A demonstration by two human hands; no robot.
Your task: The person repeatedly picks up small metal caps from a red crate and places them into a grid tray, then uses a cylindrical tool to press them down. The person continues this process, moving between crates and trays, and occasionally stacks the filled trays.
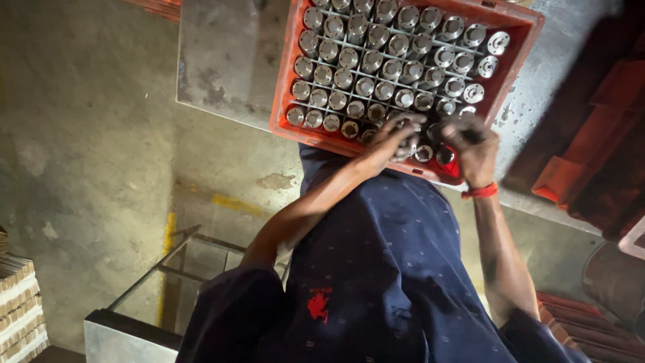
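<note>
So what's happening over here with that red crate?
A person in a dark blue shirt stands at a metal table, both hands in the near edge of a red plastic crate filled with rows of shiny metal cylinders. The left hand and right hand are fingering cylinders in the front row.

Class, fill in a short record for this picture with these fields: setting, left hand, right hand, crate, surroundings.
setting: metal table above a concrete floor
left hand: left hand on metal cylinders at the crate's near edge; grip unclear
right hand: right hand, red wristband, over the crate's near corner; grip unclear
crate: red plastic crate, divider grid, nearly full
surroundings: stacked red crates at right
</note>
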